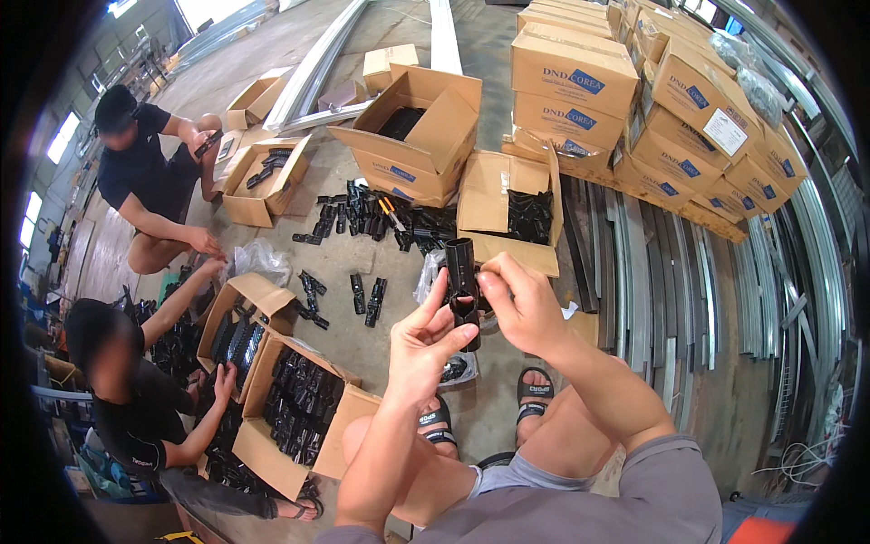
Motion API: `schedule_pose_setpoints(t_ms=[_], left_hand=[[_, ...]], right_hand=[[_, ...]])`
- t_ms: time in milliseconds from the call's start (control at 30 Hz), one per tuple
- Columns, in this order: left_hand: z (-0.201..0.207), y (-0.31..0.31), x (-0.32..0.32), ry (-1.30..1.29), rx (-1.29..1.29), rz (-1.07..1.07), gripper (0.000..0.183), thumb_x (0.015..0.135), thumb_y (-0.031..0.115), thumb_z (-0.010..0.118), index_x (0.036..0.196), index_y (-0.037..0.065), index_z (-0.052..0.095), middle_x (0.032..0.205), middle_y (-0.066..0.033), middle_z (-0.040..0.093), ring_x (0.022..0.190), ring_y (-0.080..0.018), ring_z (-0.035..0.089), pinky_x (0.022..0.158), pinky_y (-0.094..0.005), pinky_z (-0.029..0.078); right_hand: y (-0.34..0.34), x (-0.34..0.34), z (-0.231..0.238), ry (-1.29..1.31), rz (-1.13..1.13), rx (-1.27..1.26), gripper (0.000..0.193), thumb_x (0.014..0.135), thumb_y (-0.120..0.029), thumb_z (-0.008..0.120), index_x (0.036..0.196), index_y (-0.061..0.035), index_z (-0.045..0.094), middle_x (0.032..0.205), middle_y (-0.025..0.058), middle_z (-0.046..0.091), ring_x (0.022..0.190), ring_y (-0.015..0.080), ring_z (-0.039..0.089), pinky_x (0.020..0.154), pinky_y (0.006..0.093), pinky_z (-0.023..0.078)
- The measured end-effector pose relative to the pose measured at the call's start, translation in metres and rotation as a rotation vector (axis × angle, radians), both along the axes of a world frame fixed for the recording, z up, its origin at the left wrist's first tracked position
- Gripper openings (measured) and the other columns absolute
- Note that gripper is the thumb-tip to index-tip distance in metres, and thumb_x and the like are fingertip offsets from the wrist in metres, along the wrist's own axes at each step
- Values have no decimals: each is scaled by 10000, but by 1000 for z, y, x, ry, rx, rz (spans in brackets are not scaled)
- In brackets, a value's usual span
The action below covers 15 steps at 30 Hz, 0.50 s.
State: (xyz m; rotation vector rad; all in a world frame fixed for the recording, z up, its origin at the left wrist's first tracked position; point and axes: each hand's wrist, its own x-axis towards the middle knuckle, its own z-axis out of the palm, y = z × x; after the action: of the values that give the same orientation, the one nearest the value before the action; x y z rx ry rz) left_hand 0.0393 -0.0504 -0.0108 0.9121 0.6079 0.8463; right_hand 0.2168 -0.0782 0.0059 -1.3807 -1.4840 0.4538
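Note:
In front of my knees I hold a glossy black tubular connector (460,265) upright, with an open round top and a notched joint partway down. My left hand (422,337) is wrapped round its lower part, the thumb lying across the front. At the connector's right side my right hand (524,304) is closed, thumb and curled fingers pressed together against it. Whatever small part lies between those right fingertips is hidden. On the floor ahead lies a pile of similar black connectors (367,210), with two orange-handled tools (391,210) among them.
An open carton of black connectors (294,399) stands at my left, and another open carton (485,195) lies ahead. Two people (136,390) (149,177) handle black parts at the left. Stacked sealed boxes (573,77) and long metal profiles (639,272) fill the right.

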Motion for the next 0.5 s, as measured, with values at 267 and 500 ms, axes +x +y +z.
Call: schedule_pose_setpoints(t_ms=[267,500], left_hand=[[-4,-1,1,-16,-2,2,799,848,-154,675,1539,108,372,1240,-91,663,1051,-94,607,898,-250,511],[1,-2,0,14,-17,-9,805,846,-151,682,1541,106,368,1249,-88,660,1037,-84,598,891,-247,509]], right_hand=[[-1,-2,5,-34,-32,105,151,941,-119,654,1019,4,618,825,134,679,732,241,700,663,331,541],[-3,-5,5,85,-29,36,133,949,-114,644,998,6,613,839,149,681,730,266,702,652,353,535]])
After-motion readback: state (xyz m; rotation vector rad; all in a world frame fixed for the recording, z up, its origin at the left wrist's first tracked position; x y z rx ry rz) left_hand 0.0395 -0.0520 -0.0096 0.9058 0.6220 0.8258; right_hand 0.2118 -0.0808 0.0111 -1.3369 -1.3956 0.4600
